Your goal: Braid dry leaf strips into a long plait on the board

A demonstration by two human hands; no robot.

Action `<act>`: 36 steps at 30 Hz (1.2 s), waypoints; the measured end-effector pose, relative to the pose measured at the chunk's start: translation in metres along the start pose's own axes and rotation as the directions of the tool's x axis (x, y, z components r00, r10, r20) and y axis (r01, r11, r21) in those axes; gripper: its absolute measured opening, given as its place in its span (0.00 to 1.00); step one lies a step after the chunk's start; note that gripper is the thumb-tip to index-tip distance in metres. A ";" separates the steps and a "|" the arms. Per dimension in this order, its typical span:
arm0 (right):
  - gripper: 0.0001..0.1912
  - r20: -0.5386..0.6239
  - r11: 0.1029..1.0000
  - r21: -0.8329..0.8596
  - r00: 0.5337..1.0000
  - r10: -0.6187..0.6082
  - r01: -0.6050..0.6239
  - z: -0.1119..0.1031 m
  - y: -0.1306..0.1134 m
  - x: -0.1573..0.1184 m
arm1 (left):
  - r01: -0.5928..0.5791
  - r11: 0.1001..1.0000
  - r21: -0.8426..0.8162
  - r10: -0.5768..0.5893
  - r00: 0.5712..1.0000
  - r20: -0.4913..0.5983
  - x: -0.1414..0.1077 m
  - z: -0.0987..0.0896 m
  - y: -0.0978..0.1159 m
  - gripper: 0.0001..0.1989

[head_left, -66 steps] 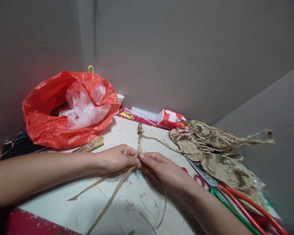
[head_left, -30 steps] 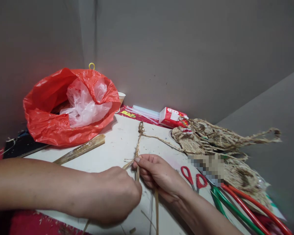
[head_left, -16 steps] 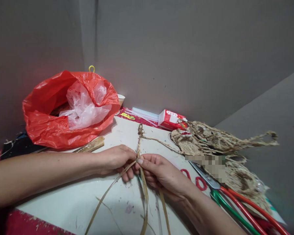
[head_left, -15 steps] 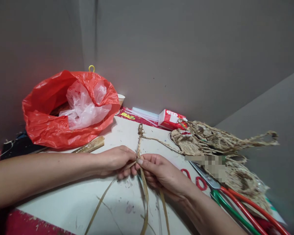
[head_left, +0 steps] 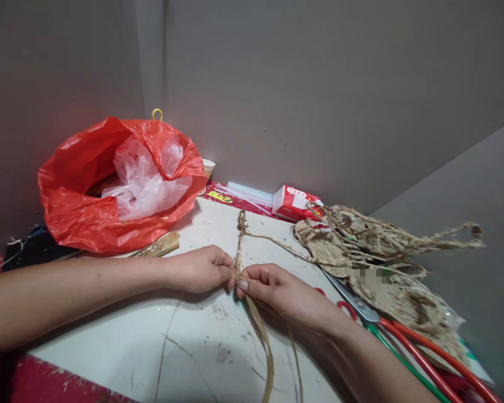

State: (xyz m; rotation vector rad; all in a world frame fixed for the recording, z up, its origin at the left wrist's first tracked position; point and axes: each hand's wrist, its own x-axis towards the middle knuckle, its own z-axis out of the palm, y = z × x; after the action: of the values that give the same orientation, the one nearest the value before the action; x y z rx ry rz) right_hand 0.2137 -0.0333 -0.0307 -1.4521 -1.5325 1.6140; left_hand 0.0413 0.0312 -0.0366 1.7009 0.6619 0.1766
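A narrow braided fibre cord (head_left: 239, 246) stands out from between my hands toward the far side of the white board (head_left: 210, 358). My left hand (head_left: 208, 268) is closed on the near end of the braid, its fingers pinched around a fibre strand. My right hand (head_left: 273, 285) pinches the braid's end between thumb and forefinger, right beside the left fingertips. Loose flat fibre strands (head_left: 260, 330) hang from under the hands toward me. A thin twisted cord (head_left: 277, 242) runs from the braid's far end to a heap of woven fibre pieces (head_left: 361, 240).
A red plastic bag (head_left: 88, 229) holding white plastic stands at the back left, a split stalk piece (head_left: 162, 245) before it. A red tissue pack (head_left: 296, 202) lies against the wall. Large red-handled shears (head_left: 361, 308) and red-handled scissors (head_left: 346, 308) lie at right.
My left hand has turned knuckles-up with its fingers curled in, carrying its strand with it. The hanging strands have swung to the right. My right hand keeps its pinch.
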 end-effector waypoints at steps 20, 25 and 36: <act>0.14 -0.127 0.917 -0.390 0.991 0.036 -0.083 0.010 -0.014 -0.014 | 0.060 0.991 -0.119 -0.070 0.995 -0.078 -0.004 0.006 -0.003 0.11; 0.16 -0.164 0.917 -0.394 0.987 0.003 -0.068 0.027 -0.013 -0.013 | 0.074 0.962 -0.261 -0.087 0.995 -0.038 -0.007 0.011 -0.002 0.10; 0.14 -0.160 0.734 -0.678 0.984 -0.081 -0.050 0.052 -0.010 -0.025 | 0.172 0.920 -0.352 -0.219 0.971 -0.097 -0.010 0.016 0.005 0.10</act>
State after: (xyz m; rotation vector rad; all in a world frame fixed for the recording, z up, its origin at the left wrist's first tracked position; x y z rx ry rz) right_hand 0.1718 -0.0740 -0.0220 -1.8718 -2.1394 0.8730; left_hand 0.0421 0.0118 -0.0340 1.2881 0.8467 0.2507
